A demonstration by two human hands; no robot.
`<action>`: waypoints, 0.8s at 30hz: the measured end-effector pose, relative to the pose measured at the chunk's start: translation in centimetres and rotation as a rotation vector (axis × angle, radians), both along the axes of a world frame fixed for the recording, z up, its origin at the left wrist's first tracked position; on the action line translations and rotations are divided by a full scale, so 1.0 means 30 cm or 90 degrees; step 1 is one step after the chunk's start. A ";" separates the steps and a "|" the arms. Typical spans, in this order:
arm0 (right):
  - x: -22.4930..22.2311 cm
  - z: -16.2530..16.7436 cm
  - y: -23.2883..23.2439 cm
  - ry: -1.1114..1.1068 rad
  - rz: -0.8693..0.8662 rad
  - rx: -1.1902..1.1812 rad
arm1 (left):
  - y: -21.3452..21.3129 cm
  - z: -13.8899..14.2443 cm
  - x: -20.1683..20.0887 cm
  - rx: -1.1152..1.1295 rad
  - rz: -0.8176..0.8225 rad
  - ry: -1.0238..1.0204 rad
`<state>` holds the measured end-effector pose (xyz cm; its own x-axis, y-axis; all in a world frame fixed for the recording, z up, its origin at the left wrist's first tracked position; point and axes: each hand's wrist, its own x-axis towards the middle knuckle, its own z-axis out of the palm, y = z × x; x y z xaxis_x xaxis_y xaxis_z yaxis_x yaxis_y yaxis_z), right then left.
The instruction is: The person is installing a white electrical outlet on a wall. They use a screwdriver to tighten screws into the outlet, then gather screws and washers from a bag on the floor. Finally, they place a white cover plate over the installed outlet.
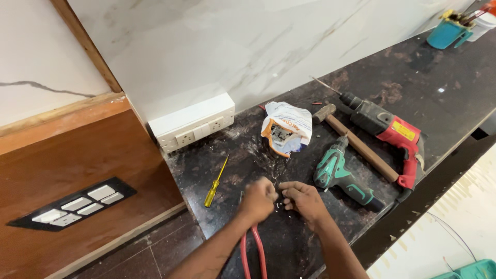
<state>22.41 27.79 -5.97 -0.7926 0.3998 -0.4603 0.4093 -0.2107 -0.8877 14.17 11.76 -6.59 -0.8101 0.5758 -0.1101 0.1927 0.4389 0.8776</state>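
left hand (258,199) grip closed on red-handled pliers (252,253) | right hand (305,199) pinches tiny white bit (279,205) beside pliers | risk: bit slips, pliers nip finger

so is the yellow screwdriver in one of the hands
No, the yellow screwdriver lies on the dark counter, apart from the left hand.

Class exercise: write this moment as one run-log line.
left hand: gripping red-handled pliers | right hand: pinching a small white piece beside it | nearby: yellow screwdriver, green drill
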 end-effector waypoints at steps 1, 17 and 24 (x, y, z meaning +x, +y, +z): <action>-0.002 0.003 -0.003 0.001 0.014 -0.056 | -0.008 -0.013 -0.023 0.156 0.022 -0.194; -0.109 0.026 -0.116 -0.021 0.159 0.604 | -0.002 -0.123 -0.111 0.485 0.184 -0.680; -0.114 -0.011 -0.096 0.004 -0.053 -0.250 | -0.013 -0.032 -0.129 0.517 0.248 -0.708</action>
<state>18.99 24.89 -6.30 -0.7679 0.2572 -0.5866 0.3714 -0.5673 -0.7350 10.31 11.38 -7.53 -0.6414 0.5498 -0.5351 -0.7631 -0.3850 0.5191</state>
